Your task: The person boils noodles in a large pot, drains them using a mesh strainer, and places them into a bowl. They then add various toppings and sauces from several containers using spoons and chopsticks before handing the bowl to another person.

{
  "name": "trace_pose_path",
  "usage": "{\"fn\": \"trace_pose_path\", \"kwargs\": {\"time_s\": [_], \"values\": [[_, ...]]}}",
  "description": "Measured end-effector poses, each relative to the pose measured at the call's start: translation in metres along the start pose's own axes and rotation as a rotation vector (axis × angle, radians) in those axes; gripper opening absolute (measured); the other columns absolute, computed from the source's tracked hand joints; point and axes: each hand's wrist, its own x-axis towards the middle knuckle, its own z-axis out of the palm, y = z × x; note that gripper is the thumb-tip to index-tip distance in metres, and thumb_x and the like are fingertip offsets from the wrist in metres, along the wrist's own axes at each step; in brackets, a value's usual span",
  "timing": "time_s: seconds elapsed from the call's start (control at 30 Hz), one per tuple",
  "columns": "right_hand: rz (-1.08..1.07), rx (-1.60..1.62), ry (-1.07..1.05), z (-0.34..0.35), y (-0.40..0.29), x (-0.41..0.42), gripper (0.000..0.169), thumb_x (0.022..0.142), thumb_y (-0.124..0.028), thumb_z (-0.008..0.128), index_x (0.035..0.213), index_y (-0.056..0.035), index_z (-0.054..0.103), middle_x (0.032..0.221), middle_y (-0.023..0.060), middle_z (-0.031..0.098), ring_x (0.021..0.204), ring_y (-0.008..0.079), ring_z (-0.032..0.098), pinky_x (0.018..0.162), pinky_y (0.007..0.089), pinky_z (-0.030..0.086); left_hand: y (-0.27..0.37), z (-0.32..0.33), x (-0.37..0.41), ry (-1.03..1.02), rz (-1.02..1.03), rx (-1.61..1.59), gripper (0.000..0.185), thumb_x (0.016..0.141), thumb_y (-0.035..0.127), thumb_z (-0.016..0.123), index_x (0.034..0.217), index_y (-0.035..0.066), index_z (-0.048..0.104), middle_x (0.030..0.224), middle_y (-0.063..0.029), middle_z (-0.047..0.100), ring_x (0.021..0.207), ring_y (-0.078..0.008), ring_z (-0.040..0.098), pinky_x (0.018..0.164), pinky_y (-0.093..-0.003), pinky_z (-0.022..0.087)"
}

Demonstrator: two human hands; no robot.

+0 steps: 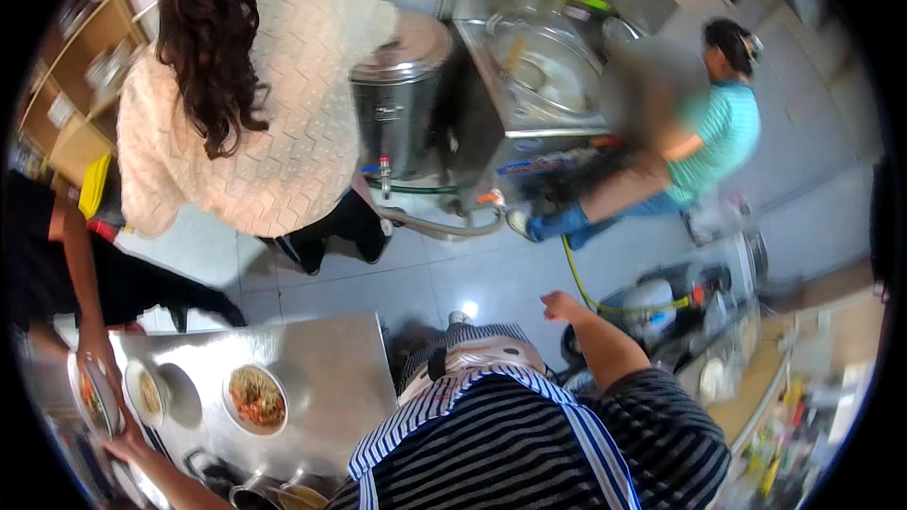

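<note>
At the far left, my left hand [127,439] grips the lower side of a white bowl [106,404] with orange and green food in it. Another person's hand [98,350] is on the same bowl from above. Beside it on the stainless steel table [340,368] stands a bowl of noodles [147,393]. Further right is a bowl of noodles with red and green topping [255,400]. My right hand [560,306] hangs over the floor, away from the table, its fingers loosely curled and nothing visible in them.
Metal pots [301,494] sit along the table's near edge. Ahead stand a lidded steel boiler [400,99], a cooker with a wide pan [545,71] and a hose [446,227] across the floor. A person in cream [255,106] stands ahead; another in teal [716,134] is at right.
</note>
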Motion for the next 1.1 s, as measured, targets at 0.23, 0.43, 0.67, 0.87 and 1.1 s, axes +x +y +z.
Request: {"fn": "trace_pose_path", "kwargs": {"time_s": [0.23, 0.43, 0.67, 0.87, 1.1], "values": [[0.084, -0.240, -0.216, 0.011, -0.059, -0.056, 0.031, 0.065, -0.018, 0.070, 0.088, -0.0066, 0.054, 0.075, 0.0046, 0.066, 0.073, 0.0242, 0.063, 0.064, 0.0363, 0.051, -0.027, -0.003, 0.024, 0.015, 0.035, 0.148, 0.041, 0.088, 0.037, 0.044, 0.121, 0.012, 0.048, 0.123, -0.0084, 0.044, 0.115, -0.0257, 0.041, 0.094, -0.0445, 0.037], [0.470, 0.332, -0.248, 0.032, -0.006, -0.062, 0.032, 0.064, -0.020, 0.070, 0.086, -0.0056, 0.053, 0.078, 0.0034, 0.066, 0.081, 0.0254, 0.061, 0.071, 0.0372, 0.050, -0.033, 0.008, -0.009, 0.017, 0.135, 0.204, 0.039, 0.090, 0.044, 0.040, 0.113, 0.016, 0.053, 0.113, -0.0030, 0.050, 0.110, -0.0198, 0.042, 0.095, -0.0426, 0.031], [0.094, -0.212, -0.231, 0.041, 0.056, -0.045, 0.034, 0.062, -0.023, 0.071, 0.086, -0.0073, 0.053, 0.078, 0.0031, 0.066, 0.082, 0.0249, 0.060, 0.070, 0.0377, 0.049, -0.153, 0.059, -0.254, -0.343, -0.063, 0.398, 0.046, 0.093, 0.037, 0.035, 0.131, 0.010, 0.033, 0.129, -0.0114, 0.040, 0.117, -0.0266, 0.041, 0.100, -0.0426, 0.034], [-0.173, -0.362, -0.014, 0.022, 0.149, 0.032, 0.028, 0.067, -0.025, 0.066, 0.085, -0.0075, 0.054, 0.073, 0.0072, 0.063, 0.076, 0.0269, 0.061, 0.070, 0.0372, 0.048, -0.284, 0.109, -0.558, -0.621, -0.767, 0.507, 0.049, 0.089, 0.018, 0.053, 0.132, 0.010, 0.032, 0.107, -0.0117, 0.051, 0.085, -0.0208, 0.058, 0.073, -0.0361, 0.052], [0.603, 1.121, 0.095, -0.066, 0.152, 0.097, 0.028, 0.090, -0.024, 0.051, 0.100, 0.0013, 0.050, 0.066, 0.0125, 0.059, 0.052, 0.0226, 0.057, 0.051, 0.0323, 0.049, -0.358, 0.125, -0.648, -0.815, -0.793, 0.956, 0.051, 0.089, 0.013, 0.052, 0.135, 0.008, 0.029, 0.104, -0.0113, 0.052, 0.080, -0.0175, 0.059, 0.062, -0.0295, 0.053]]}}
